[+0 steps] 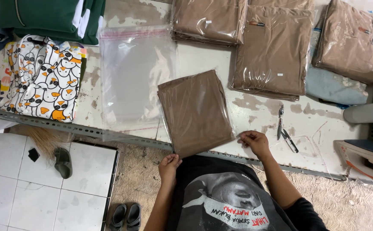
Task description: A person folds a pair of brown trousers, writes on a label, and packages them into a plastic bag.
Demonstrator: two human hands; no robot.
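A folded brown garment in a clear plastic bag (195,112) lies on the worn white table (255,113), its near end over the table's front edge. My left hand (169,165) pinches the bag's near left corner. My right hand (255,141) grips the bag's open flap at the near right corner. An empty clear plastic bag (133,77) lies flat to the left of the garment.
Bagged brown garments (276,51) are stacked at the back and right. A penguin-print cloth (43,77) and green clothing (45,17) lie at left. Pens (285,128) rest by my right hand. An iron (366,158) sits at right. Sandals (125,216) stand on the floor.
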